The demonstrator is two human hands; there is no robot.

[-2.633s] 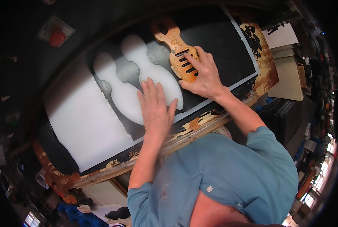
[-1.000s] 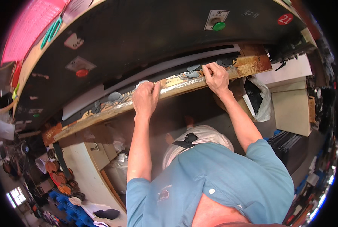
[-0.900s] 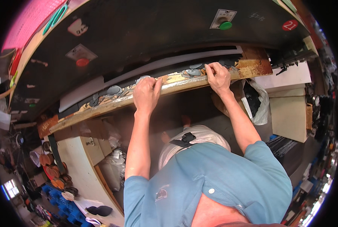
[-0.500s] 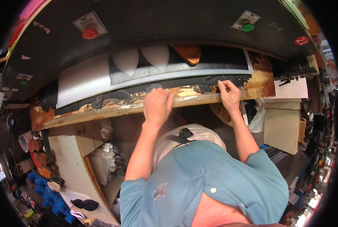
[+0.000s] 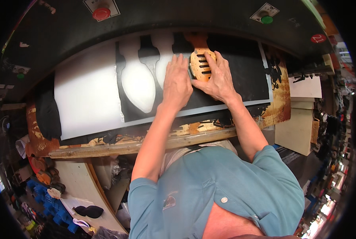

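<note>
Farthest to the left of the left fingers, a white sheet (image 5: 86,93) lies flat, its left end over a dark piece (image 5: 47,115). Nearer to those fingers is a black sheet (image 5: 247,67), carrying a white sole-like shape (image 5: 138,85) well apart from the fingertips, pointed end toward the person. A second white shape (image 5: 162,46) runs just left of and beneath the left hand (image 5: 178,83), whose fingers are straight and close together, laid flat and gripping nothing. Whether the two white shapes are openings or pieces on top is hard to tell here.

Just right of the left fingertips stands the tan slotted form (image 5: 200,67), on the black sheet. The right hand (image 5: 219,79) grips it: thumb at its near end, fingers bent over its top and right side. Beyond the right fingers the black sheet runs on to a pale border. Nearer the person than both hands, dark scraps (image 5: 225,120) lie along a wooden rail (image 5: 146,148).
</note>
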